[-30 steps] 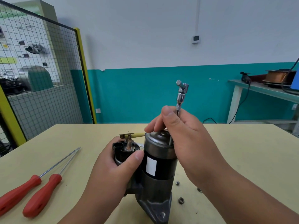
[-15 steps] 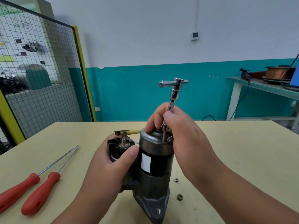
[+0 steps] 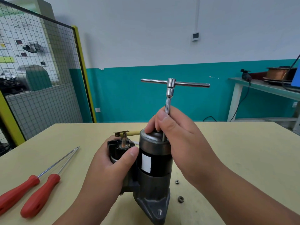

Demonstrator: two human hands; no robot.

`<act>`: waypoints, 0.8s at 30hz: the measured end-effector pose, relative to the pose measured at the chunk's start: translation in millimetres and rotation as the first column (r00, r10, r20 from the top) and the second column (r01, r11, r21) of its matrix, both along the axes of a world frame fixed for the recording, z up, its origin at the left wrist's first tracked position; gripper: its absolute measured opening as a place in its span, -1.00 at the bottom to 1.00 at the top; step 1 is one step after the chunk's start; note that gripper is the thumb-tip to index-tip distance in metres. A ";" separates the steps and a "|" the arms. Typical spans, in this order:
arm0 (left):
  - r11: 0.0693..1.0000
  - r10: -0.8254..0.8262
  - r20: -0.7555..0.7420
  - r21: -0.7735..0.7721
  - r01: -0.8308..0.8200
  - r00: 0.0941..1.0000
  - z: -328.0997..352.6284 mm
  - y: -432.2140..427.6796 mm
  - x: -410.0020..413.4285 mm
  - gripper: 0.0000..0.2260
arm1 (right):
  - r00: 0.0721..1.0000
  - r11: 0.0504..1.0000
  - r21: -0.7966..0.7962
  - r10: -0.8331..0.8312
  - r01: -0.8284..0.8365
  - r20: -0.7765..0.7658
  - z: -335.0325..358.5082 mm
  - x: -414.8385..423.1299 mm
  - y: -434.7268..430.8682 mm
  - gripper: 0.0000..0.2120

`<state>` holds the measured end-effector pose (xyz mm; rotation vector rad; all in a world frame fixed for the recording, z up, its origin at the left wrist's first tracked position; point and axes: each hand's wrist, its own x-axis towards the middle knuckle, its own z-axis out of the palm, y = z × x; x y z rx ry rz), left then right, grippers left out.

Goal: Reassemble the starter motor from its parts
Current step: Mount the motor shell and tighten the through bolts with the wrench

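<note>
The right hand (image 3: 183, 143) covers most of the T-handle wrench (image 3: 170, 85) shaft, so what its tip meets on the starter motor (image 3: 154, 168) cannot be told, and the left hand (image 3: 110, 169) hides much of the solenoid (image 3: 120, 146). At 6 o'clock the edge cuts off the motor's foot; at 8 o'clock, the handle of a red screwdriver (image 3: 17, 192). Two nuts (image 3: 180, 199) on the desk (image 3: 243, 159) are too small to detail.

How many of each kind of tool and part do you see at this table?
Red-handled screwdrivers: 2
T-handle wrench: 1
Loose nuts: 2
Starter motor: 1
Total: 6
</note>
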<state>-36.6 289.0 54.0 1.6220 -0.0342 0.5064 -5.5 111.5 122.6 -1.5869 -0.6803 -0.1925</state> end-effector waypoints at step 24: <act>1.000 0.019 0.005 -0.007 -0.019 1.000 1.8 -1.7 -0.6 -0.62 | 0.997 0.996 0.061 0.068 -0.070 0.025 -3.3 2.7 -0.8 -0.67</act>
